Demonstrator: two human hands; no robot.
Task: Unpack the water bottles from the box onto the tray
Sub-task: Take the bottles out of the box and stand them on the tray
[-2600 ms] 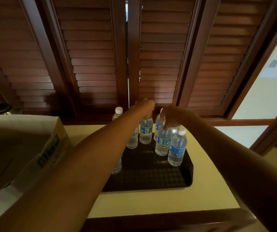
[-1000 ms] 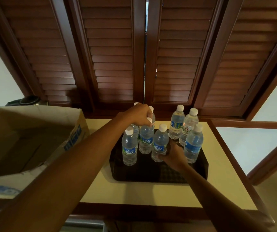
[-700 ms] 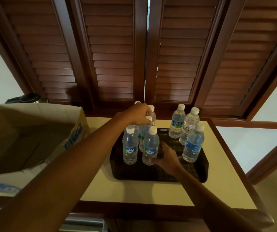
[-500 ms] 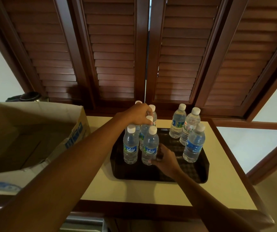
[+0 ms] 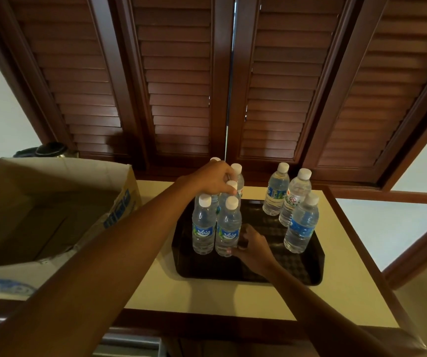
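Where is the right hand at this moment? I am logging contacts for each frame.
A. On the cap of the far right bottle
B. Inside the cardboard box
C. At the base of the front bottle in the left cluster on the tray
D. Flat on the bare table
C: the right hand has its fingers at the bottom of the front bottle in the left cluster, over the tray, well away from the cardboard box.

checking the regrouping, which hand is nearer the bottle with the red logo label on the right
Right. The right hand is low on the tray, a gap left of the red-logo bottle. The left hand is farther left, atop the clustered bottles' caps.
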